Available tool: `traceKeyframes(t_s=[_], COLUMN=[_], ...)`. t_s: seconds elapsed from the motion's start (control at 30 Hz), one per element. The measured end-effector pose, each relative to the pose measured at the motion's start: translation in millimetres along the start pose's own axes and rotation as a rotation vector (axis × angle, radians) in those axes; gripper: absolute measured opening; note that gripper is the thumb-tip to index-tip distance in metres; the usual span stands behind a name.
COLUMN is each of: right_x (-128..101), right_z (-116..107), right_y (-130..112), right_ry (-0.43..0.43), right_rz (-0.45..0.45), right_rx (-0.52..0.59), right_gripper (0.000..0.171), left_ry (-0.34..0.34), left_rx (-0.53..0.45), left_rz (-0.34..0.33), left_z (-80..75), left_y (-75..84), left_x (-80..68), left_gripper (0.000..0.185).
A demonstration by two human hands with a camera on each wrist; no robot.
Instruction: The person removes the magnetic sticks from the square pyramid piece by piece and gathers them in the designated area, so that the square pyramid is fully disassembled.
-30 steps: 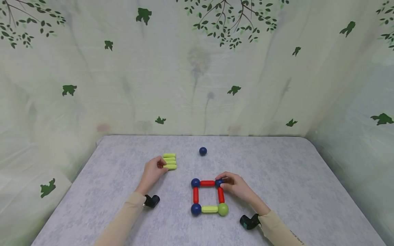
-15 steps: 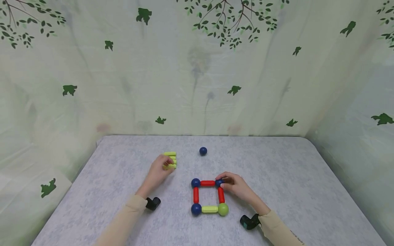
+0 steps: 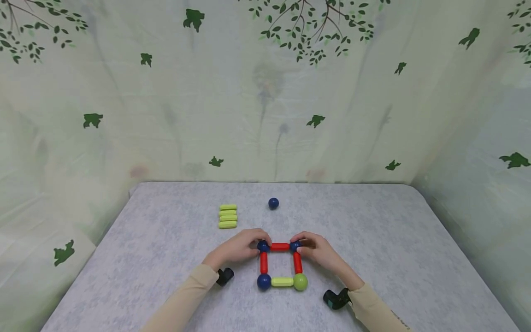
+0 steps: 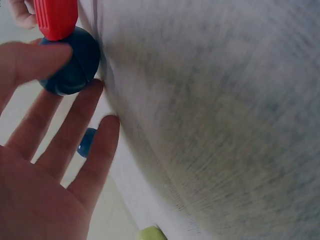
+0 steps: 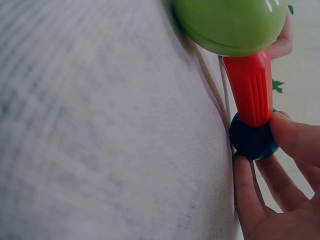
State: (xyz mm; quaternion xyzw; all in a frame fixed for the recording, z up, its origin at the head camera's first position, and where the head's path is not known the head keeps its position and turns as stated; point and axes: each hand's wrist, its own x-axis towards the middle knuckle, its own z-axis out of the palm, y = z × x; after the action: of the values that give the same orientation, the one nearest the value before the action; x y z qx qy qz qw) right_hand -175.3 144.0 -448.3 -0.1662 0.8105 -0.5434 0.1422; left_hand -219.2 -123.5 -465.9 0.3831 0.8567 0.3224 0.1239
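Observation:
A square of rods and balls lies flat on the table, with three red rods (image 3: 280, 247), one yellow-green rod (image 3: 282, 281), a green ball (image 3: 300, 281) at the near right corner and blue balls at the others. My left hand (image 3: 240, 245) holds the far left blue ball (image 4: 75, 67) between thumb and fingers. At the far right corner, my right hand (image 3: 317, 250) pinches another blue ball (image 5: 251, 142), which joins a red rod (image 5: 250, 85) leading to the green ball (image 5: 235, 25). The near left blue ball (image 3: 264, 281) is untouched.
Several loose yellow-green rods (image 3: 227, 216) lie in a stack of rows beyond my left hand. A single blue ball (image 3: 273, 203) sits farther back on the grey table (image 3: 373, 221). A leaf-patterned curtain (image 3: 265, 92) hangs behind and at both sides.
My left hand has left the yellow-green rods, now lined up evenly, and moved right and nearer to the square's far left blue ball. My right hand stays on its ball.

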Motion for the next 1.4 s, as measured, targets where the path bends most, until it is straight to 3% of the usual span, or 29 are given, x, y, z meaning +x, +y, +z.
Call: traceKeyframes(t_s=[0.23,0.37,0.43,0.57,0.73,0.9,1.03,1.13,1.4], right_x=[0,0,-1,-1,0,0,0,-1,-1], right_z=[0,-1,-1,-1,-2,-1,-1,-1,-2], right_y=[0,0,1,1,2,2,1,0,2], right_ry=[0.0,-0.004,-0.008,-0.01,-0.009,-0.01,-0.005,-0.003,-0.01], right_rz=[-0.001,-0.012,-0.019,-0.021,-0.023,-0.025,-0.025,-0.025,-0.035], right_rx=[0.0,0.005,0.006,0.004,-0.003,0.002,0.006,0.005,0.004], right_gripper=[0.024,0.024,0.024,0.024,0.024,0.024,0.023,0.023,0.024], left_ry=[-0.039,-0.021,0.001,0.103,0.338,0.506,0.553,0.568,0.57], left_rx=[0.031,0.145,0.149,-0.015,-0.212,-0.26,-0.273,-0.255,-0.225], left_rz=[0.01,0.029,0.019,-0.023,-0.079,-0.253,-0.375,-0.416,-0.402], left_z=[-3.3,-3.9,-4.1,-5.5,-8.0,-9.4,-7.9,-6.1,-4.5], left_y=[4.0,5.2,4.1,0.3,-4.9,-11.2,-19.0,-24.6,-32.3], left_x=[3.8,3.3,1.9,0.5,9.8,29.3,45.6,55.9,71.0], left_gripper=[0.032,0.029,0.027,0.024,0.031,0.03,0.029,0.029,0.028])
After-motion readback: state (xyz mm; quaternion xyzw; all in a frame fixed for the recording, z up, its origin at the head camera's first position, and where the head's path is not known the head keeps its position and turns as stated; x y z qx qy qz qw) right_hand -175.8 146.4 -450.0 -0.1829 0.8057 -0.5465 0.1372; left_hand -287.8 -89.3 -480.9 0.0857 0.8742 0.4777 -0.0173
